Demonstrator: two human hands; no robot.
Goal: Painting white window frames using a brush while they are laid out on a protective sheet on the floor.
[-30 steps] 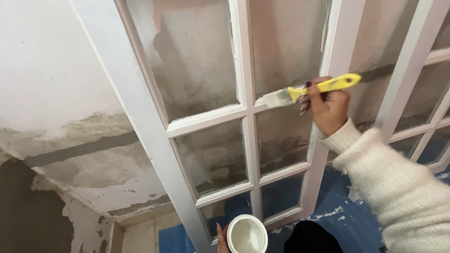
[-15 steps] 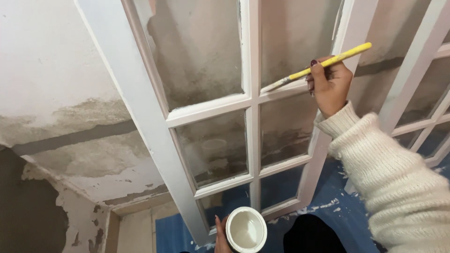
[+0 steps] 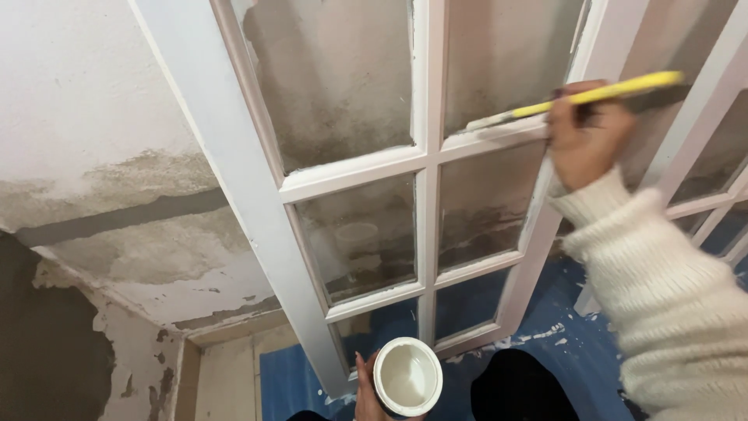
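Observation:
My right hand [image 3: 584, 140] grips a yellow-handled paintbrush [image 3: 592, 95] with its bristles against a horizontal bar of a white glazed door [image 3: 257, 234]. The sleeve on that arm is cream knit. Low in the view, my left hand [image 3: 366, 390] holds a small white pot of white paint [image 3: 407, 376] from underneath; only a few fingers show beside the pot. The door has several glass panes, smeared and dirty, divided by white-painted bars.
A rough plastered wall [image 3: 86, 132] with grey patches and peeling paint fills the left. Blue sheeting [image 3: 561, 343] spotted with white paint covers the floor behind the door. More white frame bars [image 3: 701, 101] stand at the right edge.
The view has shifted and closed in on the door. My right hand has tilted the brush flatter and drawn it along the horizontal bar. The paint pot stays low in my left hand.

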